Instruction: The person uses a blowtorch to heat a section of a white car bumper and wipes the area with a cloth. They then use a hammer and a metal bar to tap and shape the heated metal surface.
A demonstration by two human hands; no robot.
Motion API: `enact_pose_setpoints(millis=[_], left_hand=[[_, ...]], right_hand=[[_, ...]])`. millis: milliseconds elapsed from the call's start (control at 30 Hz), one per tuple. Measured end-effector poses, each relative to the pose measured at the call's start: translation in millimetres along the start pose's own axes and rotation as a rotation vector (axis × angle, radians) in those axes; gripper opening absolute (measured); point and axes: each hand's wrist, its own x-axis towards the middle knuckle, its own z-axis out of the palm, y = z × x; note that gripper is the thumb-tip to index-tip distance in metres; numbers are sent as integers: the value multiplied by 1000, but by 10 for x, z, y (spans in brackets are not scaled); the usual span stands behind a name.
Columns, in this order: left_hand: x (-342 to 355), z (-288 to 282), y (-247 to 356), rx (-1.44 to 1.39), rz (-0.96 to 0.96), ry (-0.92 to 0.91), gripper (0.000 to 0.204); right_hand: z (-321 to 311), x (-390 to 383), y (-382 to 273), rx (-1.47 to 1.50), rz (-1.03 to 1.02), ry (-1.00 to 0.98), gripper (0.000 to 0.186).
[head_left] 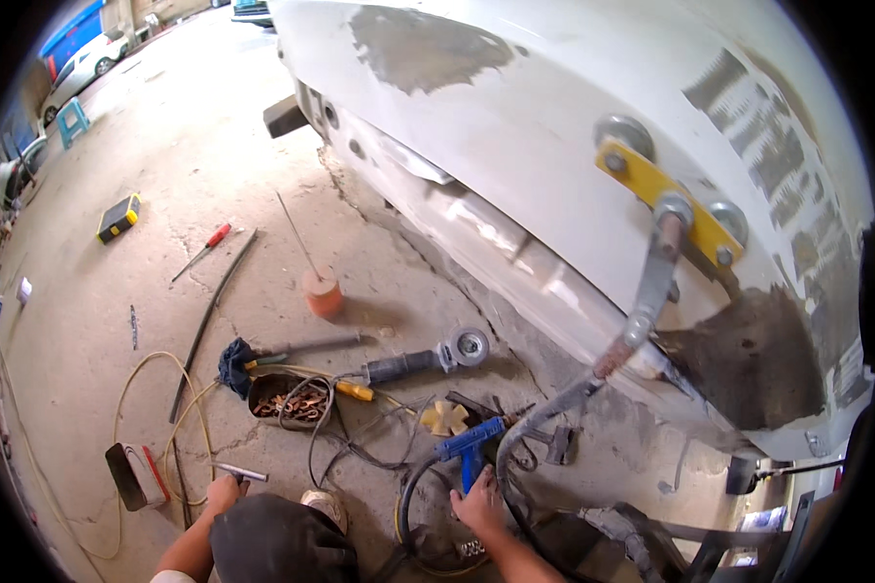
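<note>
My left hand (226, 494) is closed round a small hammer-like tool with a silver bar-shaped head (241, 471), low at the left beside my knee. On the right, my right hand (479, 502) has thumb and index finger apart at the lower end of the handle of a blue gun-shaped tool (470, 447); a firm grip does not show. This tool lies side-on with a thick black cable (410, 491) near it. Between my hands and the car stand a box of copper-coloured pieces (292, 401) and an angle grinder (428, 361).
A white car panel (544, 126) with bare grey patches fills the upper right. A yellow bracket (671, 199) with a metal arm rests against it. On the concrete floor are a hammer (557, 445), an orange pot (323, 294), a red screwdriver (204, 251) and an open box (138, 476).
</note>
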Motion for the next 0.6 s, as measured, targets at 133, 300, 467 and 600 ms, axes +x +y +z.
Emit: enact_pose_setpoints(millis=[133,300,467,600], left_hand=[[235,325,-401,130,30,-74,49],[598,456,-682,203,157,-168,44],[526,-605,349,-99,258,-144,32],[-308,-1877,1753,-604,517,-386,25]], right_hand=[[40,242,-253,-29,199,-84,94],[223,395,-367,-68,374,-80,88],[498,557,-171,42,312,25,68],[305,495,-106,-46,142,196,69]])
